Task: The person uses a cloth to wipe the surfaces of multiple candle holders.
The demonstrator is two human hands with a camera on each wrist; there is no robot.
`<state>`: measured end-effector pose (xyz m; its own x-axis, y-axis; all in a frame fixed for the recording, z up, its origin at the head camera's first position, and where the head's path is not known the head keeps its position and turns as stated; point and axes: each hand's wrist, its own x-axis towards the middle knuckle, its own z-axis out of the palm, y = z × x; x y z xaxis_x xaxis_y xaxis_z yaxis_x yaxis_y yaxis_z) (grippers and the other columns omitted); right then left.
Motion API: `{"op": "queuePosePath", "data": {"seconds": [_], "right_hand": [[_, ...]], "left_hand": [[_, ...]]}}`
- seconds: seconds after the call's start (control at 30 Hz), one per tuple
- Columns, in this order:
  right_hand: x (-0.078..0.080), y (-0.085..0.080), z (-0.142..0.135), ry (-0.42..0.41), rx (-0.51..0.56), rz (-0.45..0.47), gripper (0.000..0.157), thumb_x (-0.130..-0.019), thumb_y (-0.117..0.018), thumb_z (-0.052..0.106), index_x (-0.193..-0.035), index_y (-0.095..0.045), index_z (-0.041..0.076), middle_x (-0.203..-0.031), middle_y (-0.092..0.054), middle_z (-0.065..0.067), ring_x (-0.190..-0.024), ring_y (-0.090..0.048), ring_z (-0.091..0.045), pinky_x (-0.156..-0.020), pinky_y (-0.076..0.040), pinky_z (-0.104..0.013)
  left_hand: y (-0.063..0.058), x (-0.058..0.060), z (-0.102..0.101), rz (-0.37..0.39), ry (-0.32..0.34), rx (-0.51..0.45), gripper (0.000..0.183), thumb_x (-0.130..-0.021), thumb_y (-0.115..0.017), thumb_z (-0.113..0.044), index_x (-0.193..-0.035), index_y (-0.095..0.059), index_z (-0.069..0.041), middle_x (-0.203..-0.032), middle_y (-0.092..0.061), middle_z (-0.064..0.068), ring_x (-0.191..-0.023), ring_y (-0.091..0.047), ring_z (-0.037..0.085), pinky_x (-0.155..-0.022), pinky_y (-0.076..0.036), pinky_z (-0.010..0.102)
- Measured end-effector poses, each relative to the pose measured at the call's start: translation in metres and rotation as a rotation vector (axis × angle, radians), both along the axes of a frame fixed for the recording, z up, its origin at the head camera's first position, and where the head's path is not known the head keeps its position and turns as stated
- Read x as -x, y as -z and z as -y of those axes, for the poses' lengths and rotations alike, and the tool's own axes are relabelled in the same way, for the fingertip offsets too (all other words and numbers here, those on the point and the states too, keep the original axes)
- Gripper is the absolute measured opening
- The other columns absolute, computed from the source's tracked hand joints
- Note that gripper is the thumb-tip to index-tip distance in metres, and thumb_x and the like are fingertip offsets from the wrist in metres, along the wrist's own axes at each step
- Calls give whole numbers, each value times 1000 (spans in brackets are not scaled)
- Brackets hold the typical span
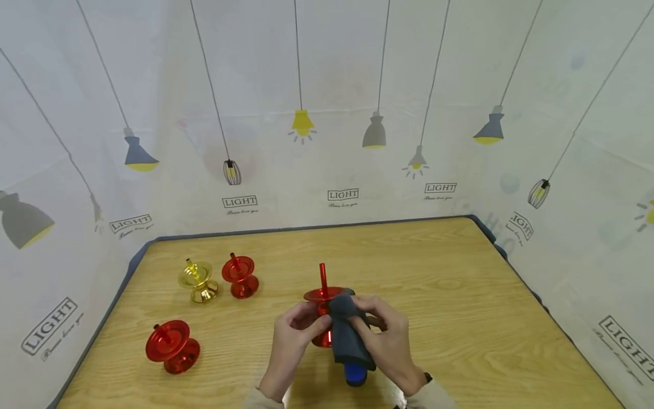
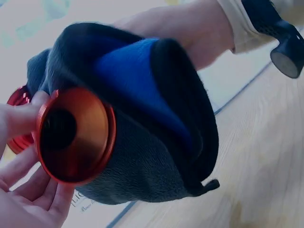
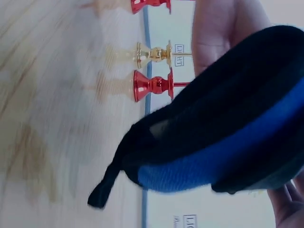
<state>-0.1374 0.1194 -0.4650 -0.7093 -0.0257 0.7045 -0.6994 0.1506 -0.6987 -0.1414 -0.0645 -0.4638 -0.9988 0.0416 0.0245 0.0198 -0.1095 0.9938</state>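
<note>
A shiny red candle holder, with a thin stem above its dish, is up in front of me between both hands. My left hand grips its narrow middle between thumb and fingers. The left wrist view shows the hollow underside of its base. A dark grey cloth with a blue inner side wraps the right side of the holder. My right hand pinches this cloth against the holder. In the right wrist view the folded cloth covers most of the right hand.
On the left of the wooden table stand a gold candle holder and a red one side by side. Nearer me is another red candle holder. A white backdrop with printed lamps surrounds the table's far edges.
</note>
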Motion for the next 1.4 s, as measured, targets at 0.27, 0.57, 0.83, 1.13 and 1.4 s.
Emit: {"op": "queuePosePath", "data": {"seconds": [0.27, 0.57, 0.83, 1.13, 1.4], "right_hand": [[2, 3, -4, -61, 120, 238, 21, -87, -72, -9, -106, -69, 0, -108, -74, 4, -98, -74, -13, -75, -62, -30], [2, 2, -1, 33, 93, 162, 25, -85, -76, -8, -106, -71, 3, -103, -75, -10, -94, -74, -9, -74, -62, -27], [-2, 1, 1, 50, -25, -37, 34, -81, -76, -14, -110, -72, 3, -107, -74, -21, -103, -71, -7, -68, -60, -23], [1, 4, -3, -23, 83, 178, 23, -86, -74, -9, -107, -70, 0, -104, -75, -8, -95, -74, -10, -73, -62, -28], [3, 8, -7, -15, 129, 306, 22, -86, -76, -6, -106, -69, 1, -103, -75, -8, -92, -75, -14, -74, -62, -31]], "left_hand": [[4, 1, 5, -5, 100, -86, 37, -92, -74, -13, -121, -67, 9, -108, -73, 7, -96, -66, 14, -85, -54, 26], [0, 1, -1, -86, 9, 14, 28, -92, -74, -7, -115, -69, 6, -107, -73, 15, -93, -68, 10, -85, -55, 24], [0, 1, -2, -83, -16, 62, 27, -84, -82, -9, -109, -74, -1, -107, -74, 16, -93, -72, 16, -83, -58, 25], [3, -1, 4, -63, 20, 13, 30, -90, -76, -6, -117, -70, 5, -104, -73, 17, -89, -69, 12, -82, -56, 24], [4, -1, 1, -64, 55, 60, 28, -93, -72, -8, -118, -71, 6, -115, -72, 22, -94, -69, 11, -83, -56, 22]]}}
